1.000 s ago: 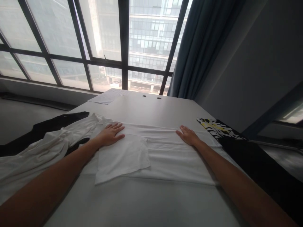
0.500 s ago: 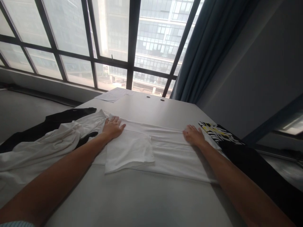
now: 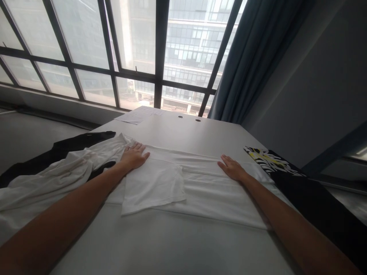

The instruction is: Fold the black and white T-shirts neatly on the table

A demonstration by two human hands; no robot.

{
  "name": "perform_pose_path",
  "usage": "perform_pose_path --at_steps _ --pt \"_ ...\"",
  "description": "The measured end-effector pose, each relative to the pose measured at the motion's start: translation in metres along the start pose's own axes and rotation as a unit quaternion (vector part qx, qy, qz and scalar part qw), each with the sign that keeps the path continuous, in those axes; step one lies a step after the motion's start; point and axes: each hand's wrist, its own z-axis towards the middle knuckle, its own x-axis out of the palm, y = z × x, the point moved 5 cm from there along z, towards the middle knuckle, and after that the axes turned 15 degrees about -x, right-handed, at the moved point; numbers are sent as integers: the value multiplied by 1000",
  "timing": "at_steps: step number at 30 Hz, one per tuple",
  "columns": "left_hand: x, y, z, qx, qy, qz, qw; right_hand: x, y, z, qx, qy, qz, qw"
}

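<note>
A white T-shirt [image 3: 212,191] lies partly folded across the white table, with one short sleeve [image 3: 155,185] laid flat over its left part. My left hand [image 3: 134,155] rests on the shirt's left end, fingers stretched out, palm down. Toward the right end, my right hand [image 3: 231,168] lies flat on the cloth with its fingers extended. Neither hand grips anything. Rumpled white cloth [image 3: 77,164] spreads left of my left hand; whether it belongs to the same shirt I cannot tell.
Black clothing [image 3: 83,139] lies under the rumpled cloth at left. A black garment with a white and yellow print [image 3: 272,160] is at right. Paper sheets [image 3: 137,115] lie at the far edge of the table [image 3: 177,133]. Beyond are windows and a blue curtain [image 3: 243,57].
My right hand has shifted slightly left over the shirt and its fingers now show more clearly. My left hand has stayed nearly in place. The sleeve's near corner sits slightly lower and further left.
</note>
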Motion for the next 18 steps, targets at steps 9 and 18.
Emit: perform_pose_path --at_steps 9,18 --pt "1 4 4 -9 -5 11 1000 4 -95 -35 101 -38 -12 994" --pt "-18 35 23 -139 -39 -7 990 -10 -74 -40 95 -91 13 991"
